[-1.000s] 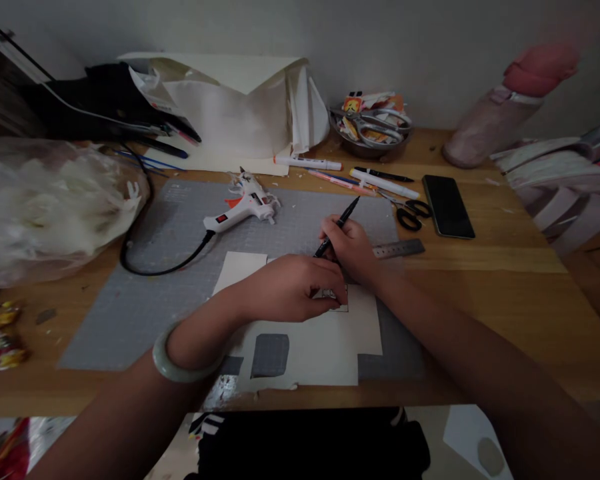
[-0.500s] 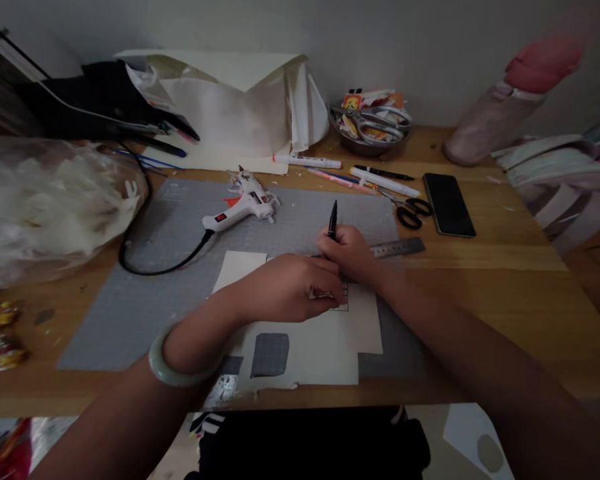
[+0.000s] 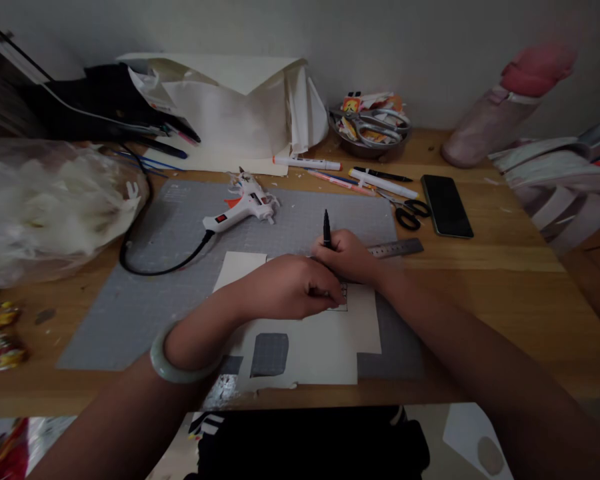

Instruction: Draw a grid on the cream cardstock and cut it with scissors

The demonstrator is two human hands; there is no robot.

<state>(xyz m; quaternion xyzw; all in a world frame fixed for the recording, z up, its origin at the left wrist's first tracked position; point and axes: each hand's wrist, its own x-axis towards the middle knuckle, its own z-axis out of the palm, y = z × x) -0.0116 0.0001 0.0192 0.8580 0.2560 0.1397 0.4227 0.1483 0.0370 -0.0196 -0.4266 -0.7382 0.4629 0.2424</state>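
Note:
In the head view, my right hand [image 3: 346, 257] is closed around a black pen [image 3: 327, 229], whose upper end points up and away from me. My left hand [image 3: 297, 288] lies across the white cardboard [image 3: 320, 350], fingers curled and pressed together; whatever is under them is hidden. Between the hands and to the right runs a metal ruler [image 3: 397, 248], partly covered by my right hand. A small black-lined drawing [image 3: 343, 300] shows by my left fingertips. The cardboard has a cut-out near its front edge and rests on a grey cutting mat [image 3: 155, 313].
Beyond my hands lies a white glue gun [image 3: 243, 207] with a black cord. Black-handled scissors [image 3: 407, 219], a phone [image 3: 447, 205], and markers [image 3: 307, 163] are farther back. A bowl [image 3: 370, 143], a pink-capped bottle [image 3: 485, 130] and a plastic bag [image 3: 55, 207] stand around.
My right hand and the pen have shifted slightly left and toward me. The left hand stays nearly in place, and the cardboard has hardly moved.

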